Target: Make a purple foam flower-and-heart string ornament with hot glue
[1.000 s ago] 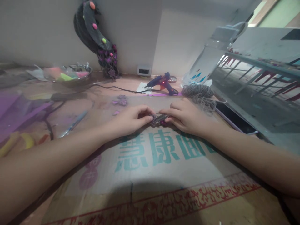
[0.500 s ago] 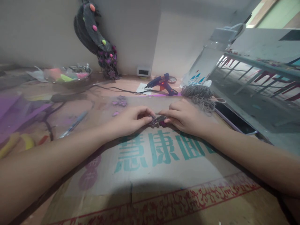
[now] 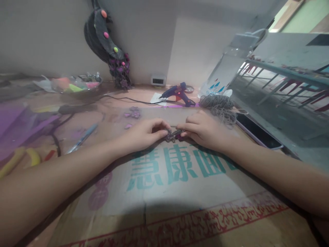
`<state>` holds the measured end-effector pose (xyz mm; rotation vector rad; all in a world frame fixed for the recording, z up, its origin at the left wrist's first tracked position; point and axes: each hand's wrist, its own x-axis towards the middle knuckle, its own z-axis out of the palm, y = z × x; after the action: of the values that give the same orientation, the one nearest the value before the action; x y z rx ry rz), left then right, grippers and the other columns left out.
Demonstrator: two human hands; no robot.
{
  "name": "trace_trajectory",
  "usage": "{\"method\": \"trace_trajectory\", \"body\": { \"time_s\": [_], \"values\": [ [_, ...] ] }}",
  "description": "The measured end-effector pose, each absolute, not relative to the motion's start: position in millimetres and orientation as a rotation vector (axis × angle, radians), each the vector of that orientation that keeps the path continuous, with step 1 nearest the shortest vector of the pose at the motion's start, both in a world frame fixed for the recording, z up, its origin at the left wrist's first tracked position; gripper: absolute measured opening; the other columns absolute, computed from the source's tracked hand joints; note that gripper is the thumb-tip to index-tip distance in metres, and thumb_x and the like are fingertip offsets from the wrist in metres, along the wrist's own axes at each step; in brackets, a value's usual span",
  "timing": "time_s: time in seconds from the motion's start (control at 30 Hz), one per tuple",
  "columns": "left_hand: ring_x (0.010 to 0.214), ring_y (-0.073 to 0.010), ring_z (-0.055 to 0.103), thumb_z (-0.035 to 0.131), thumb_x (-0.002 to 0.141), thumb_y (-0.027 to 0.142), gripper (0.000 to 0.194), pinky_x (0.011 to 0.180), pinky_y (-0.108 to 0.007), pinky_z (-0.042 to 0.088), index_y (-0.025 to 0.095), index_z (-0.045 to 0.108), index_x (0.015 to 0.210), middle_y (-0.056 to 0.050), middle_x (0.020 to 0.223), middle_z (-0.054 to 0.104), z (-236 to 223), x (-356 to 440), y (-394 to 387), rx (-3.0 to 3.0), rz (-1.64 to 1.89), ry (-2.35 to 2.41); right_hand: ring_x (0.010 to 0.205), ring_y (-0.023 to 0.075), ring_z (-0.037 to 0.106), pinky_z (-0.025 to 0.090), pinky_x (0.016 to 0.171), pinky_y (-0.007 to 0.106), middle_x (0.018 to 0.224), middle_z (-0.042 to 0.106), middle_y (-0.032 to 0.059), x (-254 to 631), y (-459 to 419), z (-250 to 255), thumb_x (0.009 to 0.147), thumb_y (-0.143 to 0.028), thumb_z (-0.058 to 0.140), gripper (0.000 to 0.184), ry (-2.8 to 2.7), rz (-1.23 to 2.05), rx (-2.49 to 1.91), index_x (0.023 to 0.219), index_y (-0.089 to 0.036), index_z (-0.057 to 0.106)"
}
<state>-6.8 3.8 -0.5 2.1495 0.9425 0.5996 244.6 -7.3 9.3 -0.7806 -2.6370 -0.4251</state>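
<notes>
Over the printed cardboard sheet (image 3: 177, 195), my left hand (image 3: 146, 134) is closed in a pinch on a small grey-and-purple flower-like piece (image 3: 170, 137). My right hand (image 3: 204, 132) faces it, its thumb and forefinger pinching a slim dark metallic clip (image 3: 177, 132) that meets the piece or lies right against it. A dark purple bit shows just under the right fingertips. Where the parts join is too small to make out. Beyond my left hand lie loose purple flower pieces (image 3: 133, 112) on the cardboard.
Behind the hands a blue glue gun (image 3: 178, 92) rests with its red light lit. At right are grey yarn (image 3: 217, 104), a phone (image 3: 259, 130) and a clear bottle (image 3: 221, 68). A pen (image 3: 83, 138) lies left; a decorated grey crescent (image 3: 99, 34) hangs by the wall.
My right fingers have shifted slightly on the dark clip, covering more of it. The view has moved a little; both hands stay together over the cardboard.
</notes>
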Motion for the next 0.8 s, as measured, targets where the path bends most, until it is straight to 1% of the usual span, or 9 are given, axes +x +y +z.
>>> {"method": "trace_trajectory", "body": {
  "time_s": [0.07, 0.17, 0.23, 0.3, 0.53, 0.8],
  "values": [
    [0.085, -0.0183, 0.065, 0.053, 0.092, 0.036, 0.023, 0.079, -0.031, 0.049, 0.02, 0.066, 0.101, -0.003, 0.096, 0.073, 0.4, -6.5, 3.2, 2.141, 0.603, 0.933, 0.073, 0.0202, 0.054, 0.035, 0.069, 0.033, 0.076, 0.063, 0.0056, 244.6, -8.1, 9.8, 0.102, -0.035, 0.047, 0.032, -2.622, -0.385, -0.804, 0.105, -0.016, 0.072],
    [0.086, -0.0181, 0.064, 0.053, 0.092, 0.033, 0.02, 0.081, -0.031, 0.049, 0.019, 0.065, 0.098, -0.003, 0.097, 0.072, 1.6, -6.1, 2.4, 2.117, 0.624, 0.923, 0.081, 0.0226, 0.056, 0.039, 0.073, 0.034, 0.085, 0.064, 0.0086, 245.6, -9.0, 10.5, 0.101, -0.037, 0.045, 0.034, -2.557, -0.285, -0.882, 0.114, -0.015, 0.068],
    [0.087, -0.0183, 0.065, 0.053, 0.092, 0.032, 0.017, 0.082, -0.031, 0.049, 0.019, 0.064, 0.097, -0.003, 0.097, 0.072, 1.8, -6.0, 2.1, 2.1, 0.629, 0.922, 0.087, 0.024, 0.058, 0.042, 0.078, 0.036, 0.093, 0.065, 0.0103, 246.7, -8.8, 10.8, 0.102, -0.038, 0.044, 0.035, -2.521, -0.211, -0.94, 0.12, -0.016, 0.065],
    [0.089, -0.0185, 0.065, 0.053, 0.092, 0.03, 0.015, 0.083, -0.031, 0.049, 0.02, 0.063, 0.096, -0.003, 0.097, 0.072, 1.6, -6.0, 2.0, 2.093, 0.625, 0.92, 0.091, 0.0251, 0.058, 0.043, 0.08, 0.037, 0.098, 0.066, 0.011, 247.7, -8.2, 11.0, 0.102, -0.039, 0.043, 0.035, -2.516, -0.161, -0.969, 0.12, -0.018, 0.065],
    [0.091, -0.0189, 0.065, 0.053, 0.092, 0.029, 0.014, 0.084, -0.032, 0.049, 0.02, 0.064, 0.096, -0.003, 0.098, 0.072, 0.8, -6.2, 1.9, 2.072, 0.639, 0.93, 0.079, 0.0212, 0.055, 0.039, 0.073, 0.033, 0.083, 0.062, 0.0072, 248.6, -6.7, 11.4, 0.103, -0.04, 0.042, 0.037, -2.588, -0.206, -0.881, 0.114, -0.016, 0.069],
    [0.091, -0.019, 0.065, 0.053, 0.092, 0.029, 0.014, 0.084, -0.032, 0.049, 0.02, 0.062, 0.095, -0.003, 0.097, 0.071, 0.7, -6.2, 2.6, 2.051, 0.633, 0.933, 0.078, 0.0202, 0.054, 0.038, 0.073, 0.032, 0.083, 0.062, 0.0066, 248.8, -7.2, 12.0, 0.102, -0.037, 0.045, 0.034, -2.622, -0.173, -0.885, 0.112, -0.016, 0.069]
  ]
}}
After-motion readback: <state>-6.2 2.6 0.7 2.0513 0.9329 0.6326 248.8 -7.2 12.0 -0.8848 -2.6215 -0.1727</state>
